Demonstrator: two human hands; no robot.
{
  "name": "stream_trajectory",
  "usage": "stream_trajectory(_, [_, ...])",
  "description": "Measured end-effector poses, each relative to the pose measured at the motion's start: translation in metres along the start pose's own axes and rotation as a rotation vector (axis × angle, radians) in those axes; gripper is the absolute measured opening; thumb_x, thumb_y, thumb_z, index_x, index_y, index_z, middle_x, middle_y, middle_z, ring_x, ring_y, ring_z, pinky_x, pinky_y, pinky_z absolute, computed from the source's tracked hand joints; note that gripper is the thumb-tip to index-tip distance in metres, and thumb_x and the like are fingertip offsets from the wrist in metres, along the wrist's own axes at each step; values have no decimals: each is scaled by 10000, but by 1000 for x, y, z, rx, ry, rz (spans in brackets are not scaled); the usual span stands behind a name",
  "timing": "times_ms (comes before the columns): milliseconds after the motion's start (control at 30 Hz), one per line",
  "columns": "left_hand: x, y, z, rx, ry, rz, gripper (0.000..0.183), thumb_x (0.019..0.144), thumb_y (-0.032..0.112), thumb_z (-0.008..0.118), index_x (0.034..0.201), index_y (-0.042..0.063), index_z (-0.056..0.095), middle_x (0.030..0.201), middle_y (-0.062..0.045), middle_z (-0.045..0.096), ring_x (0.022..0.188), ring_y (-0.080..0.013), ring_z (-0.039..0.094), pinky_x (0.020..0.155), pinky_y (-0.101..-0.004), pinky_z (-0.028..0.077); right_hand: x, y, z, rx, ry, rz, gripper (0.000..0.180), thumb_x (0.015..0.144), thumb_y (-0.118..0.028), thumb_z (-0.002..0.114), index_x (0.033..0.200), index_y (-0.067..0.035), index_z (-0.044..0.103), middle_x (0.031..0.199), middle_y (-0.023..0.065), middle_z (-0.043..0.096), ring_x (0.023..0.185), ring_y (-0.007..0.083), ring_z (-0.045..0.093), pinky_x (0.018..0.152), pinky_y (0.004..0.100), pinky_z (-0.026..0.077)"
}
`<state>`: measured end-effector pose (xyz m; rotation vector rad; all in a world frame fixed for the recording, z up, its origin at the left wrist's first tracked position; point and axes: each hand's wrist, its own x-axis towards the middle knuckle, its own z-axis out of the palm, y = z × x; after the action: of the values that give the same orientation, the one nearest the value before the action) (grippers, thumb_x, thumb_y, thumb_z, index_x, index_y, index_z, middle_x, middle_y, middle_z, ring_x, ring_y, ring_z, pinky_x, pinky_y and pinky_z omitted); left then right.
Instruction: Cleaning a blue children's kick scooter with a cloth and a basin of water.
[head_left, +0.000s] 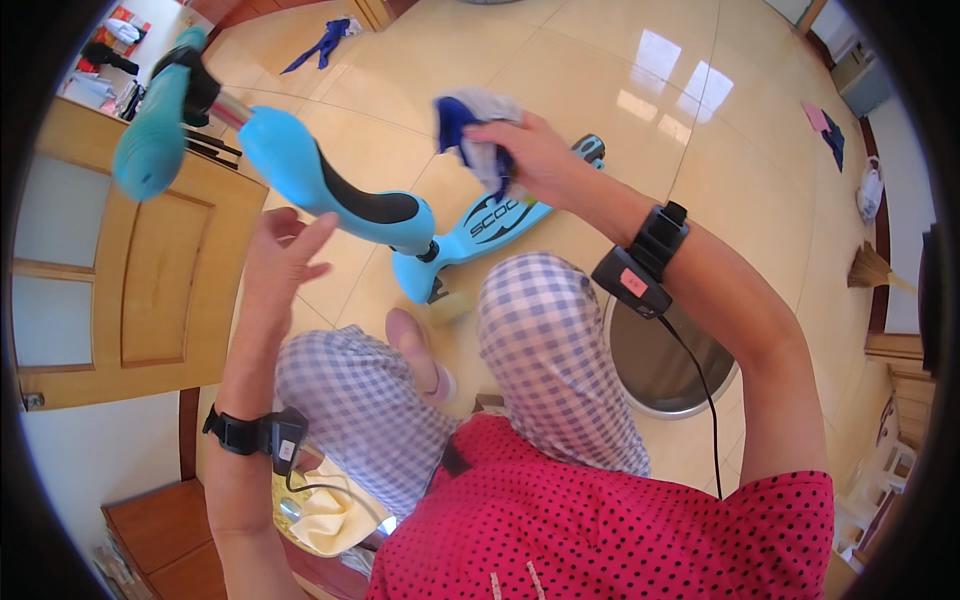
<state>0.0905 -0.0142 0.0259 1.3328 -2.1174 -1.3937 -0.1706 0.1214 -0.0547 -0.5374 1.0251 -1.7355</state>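
Observation:
A light-blue child's kick scooter (300, 165) stands on the tiled floor before my knees, with a black pad on its curved stem and a printed deck (499, 221) behind. Its teal handlebar grip (152, 139) is at the upper left. My left hand (289, 251) is just below the stem, fingers apart, holding nothing. My right hand (525, 154) grips a bunched blue and grey cloth (476, 135) above the deck. Part of the deck is hidden behind the cloth and hand.
A round metal basin (664, 360) holding murky water stands beside my right knee. A container with a pale yellow cloth (330, 521) is at the lower left. A wooden door (161, 277) is at the left, a straw broom (870, 266) at the right, and a blue cloth (322, 46) lies on the far floor.

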Motion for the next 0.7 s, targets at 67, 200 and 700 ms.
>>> stream_trajectory(67, [12,-3,-1,-52,56,232,725,771,254,787,1316,-40,409,1198,-115,538,1110,-186,527,937,-342,444,12,5,28,-110,-101,86,254,845,-171,696,1042,-20,641,916,61,677,845,148,647,700,300,533])
stream_trajectory(200, [41,-11,12,-340,132,259,605,817,142,746,1323,-5,448,1211,-52,532,1083,-154,508,948,-312,410,52,57,68,-463,-481,-60,349,846,-258,690,1108,-49,596,931,41,662,865,133,626,747,272,490])
stream_trajectory(700, [47,-42,9,-286,387,145,426,844,143,725,1215,69,529,1080,-36,573,990,-114,528,885,-279,393,66,237,-76,-1103,20,-283,508,713,1,633,1199,-117,543,1174,134,573,1147,312,525,936,420,435])
